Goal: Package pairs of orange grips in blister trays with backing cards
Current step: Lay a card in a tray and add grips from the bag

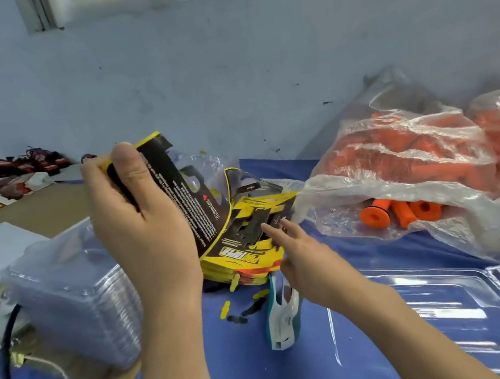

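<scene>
Here the left hand (138, 212) is gripping 1 backing card (178, 193) upright while the right hand (296, 247), fingers loose, is touching the card stack (249, 238) (mid-worktop, directly beneath it).

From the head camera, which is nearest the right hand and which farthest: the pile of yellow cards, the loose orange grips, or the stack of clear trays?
From the right hand:
1. Pile of yellow cards, touching its fingers.
2. Loose orange grips, to the right in the open bag.
3. Stack of clear trays, far left, past the left hand.
</scene>
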